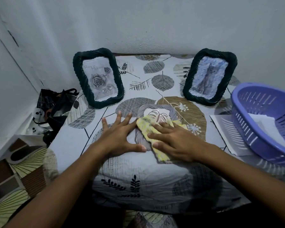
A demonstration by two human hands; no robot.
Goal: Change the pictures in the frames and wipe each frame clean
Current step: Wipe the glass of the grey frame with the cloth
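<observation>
Pressing flat, the right hand (176, 139) rubs a yellow cloth (152, 130) over the grey flat-lying frame (155, 112); left hand (120, 135) spread open, steadying it — soft bedding could let it skid.

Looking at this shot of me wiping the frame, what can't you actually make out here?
- Flat frame: mostly covered by the yellow cloth and both hands; only its top shows.
- Basket: cut off by the right edge; its contents are half hidden by its wall.
- Right standing frame: the picture is too blurred to identify.
- Black bag: too dark to see inside.
</observation>
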